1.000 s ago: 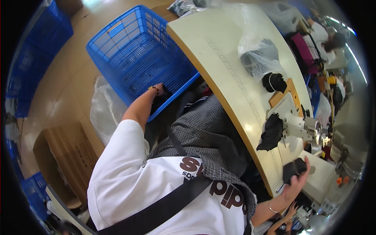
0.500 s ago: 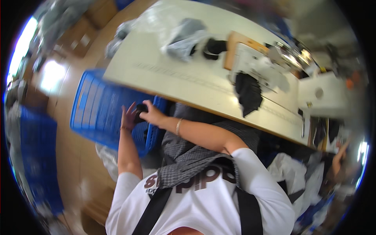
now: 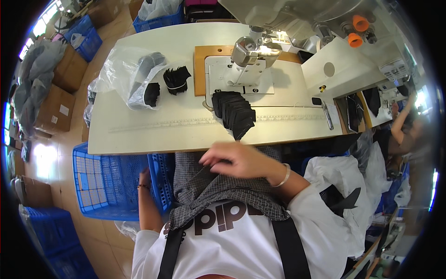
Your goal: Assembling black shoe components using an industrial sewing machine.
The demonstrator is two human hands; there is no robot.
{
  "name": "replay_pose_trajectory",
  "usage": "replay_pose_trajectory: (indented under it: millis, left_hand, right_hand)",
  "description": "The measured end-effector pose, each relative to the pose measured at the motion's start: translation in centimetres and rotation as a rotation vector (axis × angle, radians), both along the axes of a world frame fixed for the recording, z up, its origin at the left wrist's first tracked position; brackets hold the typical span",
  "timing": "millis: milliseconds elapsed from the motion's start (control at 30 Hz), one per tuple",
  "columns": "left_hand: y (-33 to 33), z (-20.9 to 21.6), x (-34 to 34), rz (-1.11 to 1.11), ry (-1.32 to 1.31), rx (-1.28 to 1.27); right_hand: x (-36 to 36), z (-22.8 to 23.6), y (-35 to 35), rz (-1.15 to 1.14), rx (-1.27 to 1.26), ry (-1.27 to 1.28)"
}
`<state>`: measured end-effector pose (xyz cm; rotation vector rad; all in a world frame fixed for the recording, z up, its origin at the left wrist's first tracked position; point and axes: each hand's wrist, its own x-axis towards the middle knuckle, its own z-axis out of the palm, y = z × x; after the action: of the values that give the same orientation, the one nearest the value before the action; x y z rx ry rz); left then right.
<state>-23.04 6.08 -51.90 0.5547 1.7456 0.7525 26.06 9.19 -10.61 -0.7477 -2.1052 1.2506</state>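
My right hand (image 3: 234,160) is above my lap, just under the front edge of the table. Its fingers are loosely bent, the thumb stands apart from them, and I see nothing held. At the right side of a blue plastic crate (image 3: 83,179) hangs my left hand (image 3: 144,177), small and blurred, its fingers hidden. A fanned stack of black fabric pieces (image 3: 234,111) lies on the table by the sewing machine (image 3: 248,58), its tip near my right hand. Farther left stands a tied black bundle (image 3: 176,80).
A clear plastic bag (image 3: 134,88) with dark pieces lies on the white table (image 3: 162,139). Tweezers (image 3: 328,116) rest at its right. White bags (image 3: 339,176) fill the space beside my right arm. Cartons (image 3: 55,107) stand far left. Another person's arm (image 3: 399,125) shows at right.
My right hand has moved from above the crate rightward to my lap. My left hand has dropped beside the crate. The dark thing between them is out of sight. The view has turned right.
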Motion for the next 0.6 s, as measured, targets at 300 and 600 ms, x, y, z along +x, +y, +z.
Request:
replay_pose_trajectory:
  millis: [300, 600]
  left_hand:
    - [-1.4, 29.2, 15.2, 0.418, 0.685, 0.981]
    - [4.8, 39.7, 36.5, -0.615, 0.850, 1.109]
  right_hand:
    - [8.1, -1.2, 4.0, -0.505, 0.497, -0.267]
    - [7.3, -3.9, 4.6, -0.601, 0.560, -0.241]
